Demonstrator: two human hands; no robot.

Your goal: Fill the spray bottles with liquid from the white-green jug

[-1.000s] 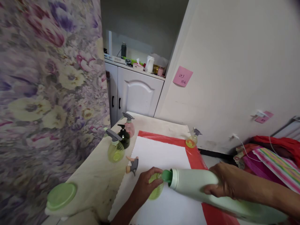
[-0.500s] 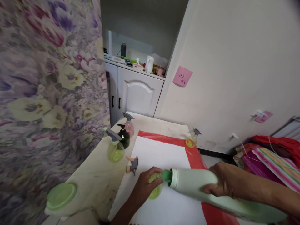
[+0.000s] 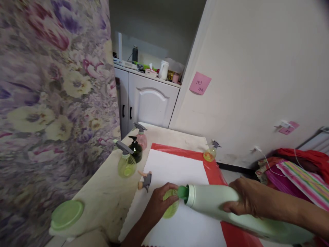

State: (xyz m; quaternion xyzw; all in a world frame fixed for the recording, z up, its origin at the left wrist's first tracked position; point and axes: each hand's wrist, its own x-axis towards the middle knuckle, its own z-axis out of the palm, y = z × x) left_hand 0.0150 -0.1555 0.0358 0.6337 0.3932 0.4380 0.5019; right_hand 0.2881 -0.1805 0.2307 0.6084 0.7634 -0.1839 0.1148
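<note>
Both hands grip — left (image 3: 156,206) round small bottle (image 3: 171,206), right (image 3: 246,199) tilting jug (image 3: 226,209) — mid white cloth (image 3: 174,168), edges clear.

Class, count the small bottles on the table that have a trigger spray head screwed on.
3: a yellow-green bottle near the table's left edge, a pink bottle behind it, an orange-yellow bottle by the wall.

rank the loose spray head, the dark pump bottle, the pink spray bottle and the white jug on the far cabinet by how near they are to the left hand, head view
1. Loose spray head, on the white cloth just beyond the left hand.
2. Dark pump bottle, farther back on the table's left side.
3. Pink spray bottle, just behind the dark one.
4. White jug, on the distant cabinet.
</note>
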